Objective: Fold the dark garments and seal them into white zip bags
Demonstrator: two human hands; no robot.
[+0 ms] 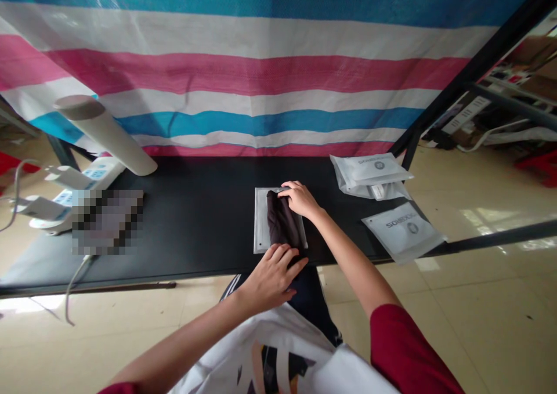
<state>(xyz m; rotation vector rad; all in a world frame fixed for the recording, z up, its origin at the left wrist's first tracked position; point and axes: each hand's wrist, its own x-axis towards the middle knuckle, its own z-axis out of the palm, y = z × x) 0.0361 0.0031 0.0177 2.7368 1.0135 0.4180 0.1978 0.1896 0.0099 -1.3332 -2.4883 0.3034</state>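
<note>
A dark brown piece of folded cloth (282,220) lies lengthwise on a frosted plastic bag (261,231) near the table's front edge. My right hand (300,199) is at the cloth's far end, fingers bent and closed on its top edge. Over the near end rests my left hand (274,275), its fingers spread and the thumb apart; it covers that end of the cloth and the bag's near edge. What kind of garment the cloth is cannot be made out.
Filled frosted bags (369,173) lie at the back right, and another printed bag (404,228) overhangs the front edge. On the left are a power strip (98,176), a leaning white bottle (117,141) and a blurred-out object (107,220) with a cable. A striped sheet (261,72) hangs behind the black table (195,220).
</note>
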